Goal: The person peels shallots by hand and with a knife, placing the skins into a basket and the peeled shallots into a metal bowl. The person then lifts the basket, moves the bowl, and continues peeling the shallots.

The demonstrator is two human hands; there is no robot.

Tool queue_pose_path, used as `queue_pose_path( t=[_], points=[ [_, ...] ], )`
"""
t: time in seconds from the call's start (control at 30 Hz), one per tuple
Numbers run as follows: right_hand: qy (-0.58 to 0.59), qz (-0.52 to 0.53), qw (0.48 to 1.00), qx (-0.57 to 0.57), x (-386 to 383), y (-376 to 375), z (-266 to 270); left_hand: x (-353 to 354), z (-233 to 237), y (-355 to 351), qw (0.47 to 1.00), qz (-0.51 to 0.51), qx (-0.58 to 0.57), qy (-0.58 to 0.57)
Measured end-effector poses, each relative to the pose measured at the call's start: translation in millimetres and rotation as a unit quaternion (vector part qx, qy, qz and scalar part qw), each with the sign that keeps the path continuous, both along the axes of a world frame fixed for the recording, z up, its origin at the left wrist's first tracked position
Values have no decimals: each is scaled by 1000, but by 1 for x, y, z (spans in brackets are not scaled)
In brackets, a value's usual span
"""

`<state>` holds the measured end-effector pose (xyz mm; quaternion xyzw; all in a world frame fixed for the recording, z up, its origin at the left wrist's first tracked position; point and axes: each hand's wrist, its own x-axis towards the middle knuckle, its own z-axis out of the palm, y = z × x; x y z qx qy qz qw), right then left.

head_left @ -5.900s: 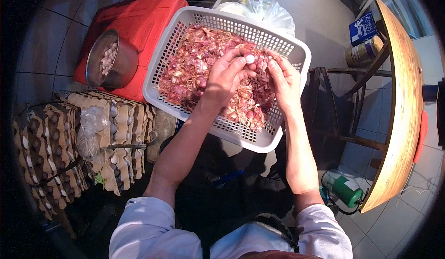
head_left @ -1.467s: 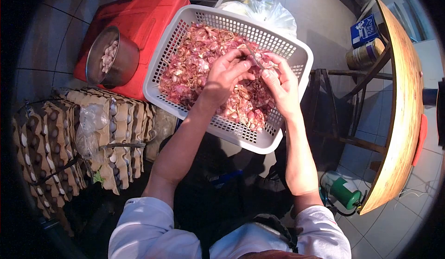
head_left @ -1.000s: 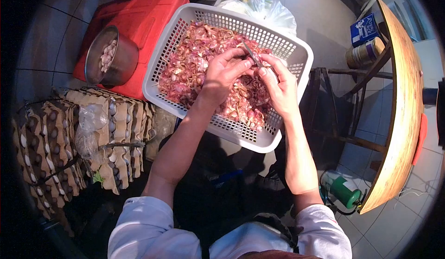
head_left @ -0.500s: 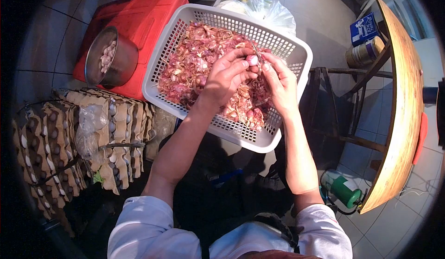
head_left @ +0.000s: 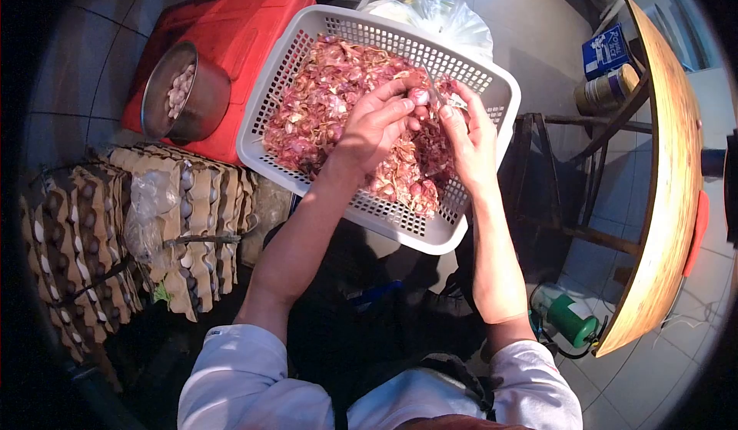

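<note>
My left hand (head_left: 375,126) is closed on a pinkish shallot (head_left: 419,96), pinched at its fingertips above the basket. In my right hand (head_left: 470,139) is a small knife (head_left: 432,85), its thin blade pointing up and away beside the shallot. The handle is mostly hidden by my fingers. Below both hands, a grey perforated plastic basket (head_left: 509,95) holds a heap of shallots and papery skins (head_left: 323,84).
Left of the basket, a metal pot (head_left: 207,99) with pale peeled bulbs sits on a red box (head_left: 254,22). Egg trays (head_left: 192,230) are stacked nearer me. A plastic bag (head_left: 453,18) lies behind the basket. To the right stand a wooden tabletop (head_left: 661,199) and a green canister (head_left: 573,318).
My right hand has drawn slightly right and away from the left, opening a small gap, and the knife blade shows more. The shallot stays in my left fingers.
</note>
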<state>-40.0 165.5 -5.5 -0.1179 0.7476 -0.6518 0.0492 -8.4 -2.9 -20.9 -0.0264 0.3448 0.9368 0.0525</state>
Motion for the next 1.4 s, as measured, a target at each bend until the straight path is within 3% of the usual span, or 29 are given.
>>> queue_pose_path(
  t=[0.1,0.2,0.5,0.83,1.03,1.4],
  points=[
    [-15,51,998,-39,5,-1,12,1,1,-2,996,19,-88,8],
    [42,62,997,18,5,-1,10,2,10,-1,991,19,-133,-2],
    [69,69,995,36,4,1,13,4,11,-4,984,-6,-180,-2],
    [-41,65,995,-64,5,2,7,5,16,-1,994,2,-109,-12],
    [54,87,995,2,7,1,14,5,10,-2,993,3,-119,13],
    [9,82,995,-61,3,1,7,7,17,-2,992,-25,-126,-10]
  ],
)
